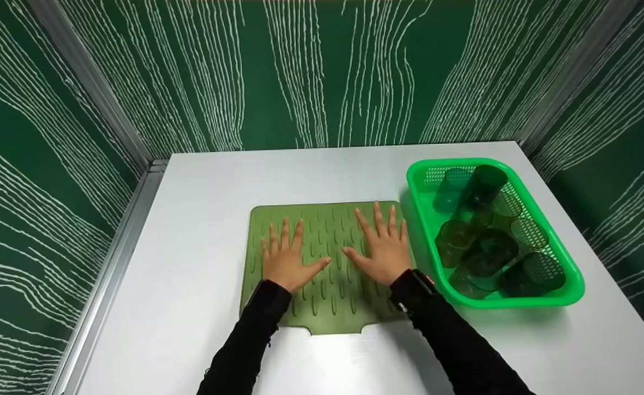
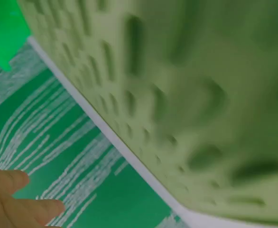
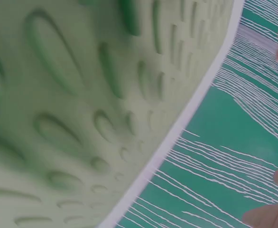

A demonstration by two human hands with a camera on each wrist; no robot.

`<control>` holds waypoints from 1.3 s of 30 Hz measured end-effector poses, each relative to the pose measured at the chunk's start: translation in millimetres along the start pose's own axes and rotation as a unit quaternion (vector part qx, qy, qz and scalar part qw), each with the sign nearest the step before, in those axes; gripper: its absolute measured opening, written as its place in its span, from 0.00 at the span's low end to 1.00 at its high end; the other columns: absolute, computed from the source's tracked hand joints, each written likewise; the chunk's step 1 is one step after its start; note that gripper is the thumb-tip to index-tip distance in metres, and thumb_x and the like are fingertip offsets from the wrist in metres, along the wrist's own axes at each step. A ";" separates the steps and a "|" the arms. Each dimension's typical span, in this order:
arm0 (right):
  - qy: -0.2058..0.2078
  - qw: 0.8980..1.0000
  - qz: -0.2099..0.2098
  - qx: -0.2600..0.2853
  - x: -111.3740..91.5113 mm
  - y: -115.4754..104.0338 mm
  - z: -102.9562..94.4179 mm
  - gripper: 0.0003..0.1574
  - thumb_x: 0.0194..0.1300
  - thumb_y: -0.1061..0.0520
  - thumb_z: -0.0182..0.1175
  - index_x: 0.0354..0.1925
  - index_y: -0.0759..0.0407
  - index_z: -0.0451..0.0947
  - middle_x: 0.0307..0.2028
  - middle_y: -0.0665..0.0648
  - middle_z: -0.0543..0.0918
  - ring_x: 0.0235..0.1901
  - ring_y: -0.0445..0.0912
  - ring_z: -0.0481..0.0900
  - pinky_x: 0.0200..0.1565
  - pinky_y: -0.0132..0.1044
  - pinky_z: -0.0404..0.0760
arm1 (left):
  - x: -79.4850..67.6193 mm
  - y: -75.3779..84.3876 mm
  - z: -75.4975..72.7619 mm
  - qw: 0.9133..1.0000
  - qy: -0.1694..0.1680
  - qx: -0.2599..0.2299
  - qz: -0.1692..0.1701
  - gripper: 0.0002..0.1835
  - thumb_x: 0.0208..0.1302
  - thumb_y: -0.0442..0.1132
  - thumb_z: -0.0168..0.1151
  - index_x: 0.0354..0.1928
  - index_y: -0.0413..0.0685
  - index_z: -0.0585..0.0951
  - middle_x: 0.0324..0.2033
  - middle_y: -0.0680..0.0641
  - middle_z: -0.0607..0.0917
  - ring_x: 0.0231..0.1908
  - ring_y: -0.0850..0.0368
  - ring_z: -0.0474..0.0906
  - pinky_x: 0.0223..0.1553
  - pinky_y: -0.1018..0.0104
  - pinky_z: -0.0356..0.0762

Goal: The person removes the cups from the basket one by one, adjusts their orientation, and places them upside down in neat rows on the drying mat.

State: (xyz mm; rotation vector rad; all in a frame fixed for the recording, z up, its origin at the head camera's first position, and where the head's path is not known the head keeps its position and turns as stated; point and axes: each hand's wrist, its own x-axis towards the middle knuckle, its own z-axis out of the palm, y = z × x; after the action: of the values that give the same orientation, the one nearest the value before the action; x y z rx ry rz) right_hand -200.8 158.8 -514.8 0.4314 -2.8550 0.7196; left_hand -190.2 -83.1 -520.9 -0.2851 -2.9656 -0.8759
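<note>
A flat olive-green drying mat with rows of raised oval ridges lies on the white table, a short spout-like lip at its near edge. Over its left half is my left hand, palm down, fingers straight and thumb pointing inward. My right hand is spread the same way at the mat's right side, fingertips toward the far edge. Neither hand holds anything. Both wrist views show the ridged mat surface close up, with fingertips at the lower left of the left wrist view.
Right of the mat stands a bright green plastic basket with perforated sides. Several dark, see-through tumblers lie and stand jumbled inside it. Green panels with white wavy lines wall in the white table at the back and sides.
</note>
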 end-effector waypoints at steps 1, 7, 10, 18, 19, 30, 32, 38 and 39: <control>0.000 1.000 -0.001 0.001 0.0 -2.1 -2.8 0.54 0.81 0.35 0.67 0.90 0.54 0.59 0.90 0.72 0.51 0.90 0.78 0.40 0.90 0.74 0.35 | -0.1 2.7 -0.3 1.000 -0.007 -0.018 -0.003 0.54 0.77 0.64 0.69 0.90 0.41 0.58 0.90 0.28 0.53 0.89 0.19 0.42 0.90 0.24 0.40; 0.005 1.000 -0.004 0.012 0.3 -10.1 -23.4 0.56 0.79 0.37 0.69 0.90 0.53 0.57 0.91 0.71 0.49 0.90 0.76 0.37 0.89 0.75 0.34 | 0.9 18.8 1.1 0.997 -0.051 -0.065 -0.009 0.55 0.79 0.64 0.67 0.91 0.41 0.53 0.90 0.27 0.51 0.89 0.19 0.40 0.90 0.25 0.42; 0.018 1.000 -0.009 0.009 -2.7 -7.6 -33.8 0.56 0.79 0.37 0.70 0.90 0.54 0.58 0.91 0.72 0.49 0.90 0.77 0.37 0.89 0.75 0.34 | 1.9 26.0 5.3 0.994 -0.074 -0.084 -0.004 0.55 0.80 0.64 0.66 0.91 0.39 0.52 0.90 0.27 0.50 0.89 0.19 0.39 0.90 0.26 0.42; 0.039 0.999 -0.004 -0.016 -14.2 12.8 -63.3 0.56 0.77 0.41 0.72 0.90 0.57 0.58 0.90 0.73 0.51 0.90 0.78 0.38 0.89 0.76 0.34 | -0.7 47.7 17.3 0.974 -0.121 -0.193 -0.011 0.59 0.79 0.67 0.65 0.92 0.38 0.48 0.90 0.26 0.48 0.89 0.19 0.42 0.87 0.20 0.45; 0.040 0.999 -0.001 -0.021 -15.8 15.8 -67.2 0.57 0.77 0.41 0.73 0.89 0.57 0.58 0.90 0.73 0.51 0.90 0.78 0.39 0.89 0.77 0.35 | -1.4 50.7 19.0 0.971 -0.125 -0.203 -0.011 0.59 0.79 0.67 0.66 0.92 0.38 0.48 0.90 0.26 0.49 0.89 0.20 0.42 0.87 0.20 0.46; 0.058 0.996 0.042 -0.053 -43.7 50.8 -103.6 0.57 0.75 0.45 0.75 0.88 0.60 0.60 0.88 0.77 0.54 0.88 0.80 0.42 0.89 0.75 0.39 | -3.1 68.9 66.2 0.961 -0.154 -0.229 0.007 0.63 0.74 0.77 0.65 0.92 0.42 0.51 0.90 0.32 0.54 0.90 0.27 0.49 0.87 0.26 0.58; 0.059 0.996 0.049 -0.054 -48.2 56.3 -108.8 0.57 0.75 0.45 0.75 0.88 0.60 0.60 0.88 0.78 0.54 0.88 0.80 0.43 0.89 0.75 0.40 | -3.7 76.0 69.8 0.957 -0.166 -0.237 0.003 0.63 0.74 0.75 0.65 0.92 0.43 0.51 0.91 0.34 0.54 0.90 0.30 0.49 0.87 0.28 0.59; 0.050 0.995 0.060 -0.063 -60.3 69.8 -118.2 0.55 0.74 0.47 0.76 0.86 0.64 0.63 0.86 0.80 0.55 0.87 0.82 0.45 0.88 0.77 0.42 | -8.2 111.0 63.8 0.941 -0.211 -0.265 -0.019 0.59 0.77 0.64 0.70 0.92 0.43 0.49 0.92 0.38 0.52 0.92 0.37 0.48 0.90 0.35 0.57; 0.049 0.995 0.062 -0.064 -62.3 71.5 -119.2 0.54 0.74 0.48 0.76 0.86 0.64 0.63 0.86 0.81 0.56 0.87 0.82 0.45 0.88 0.77 0.43 | -8.4 115.6 66.3 0.940 -0.213 -0.267 -0.020 0.58 0.77 0.63 0.70 0.92 0.43 0.49 0.92 0.39 0.53 0.92 0.38 0.49 0.90 0.36 0.58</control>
State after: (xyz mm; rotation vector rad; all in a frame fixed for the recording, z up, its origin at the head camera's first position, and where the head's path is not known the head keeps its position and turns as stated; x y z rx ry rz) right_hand -154.0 291.4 -456.4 0.1967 -2.8339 0.5560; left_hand -159.3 46.7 -515.5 -0.4854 -3.0341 -1.8345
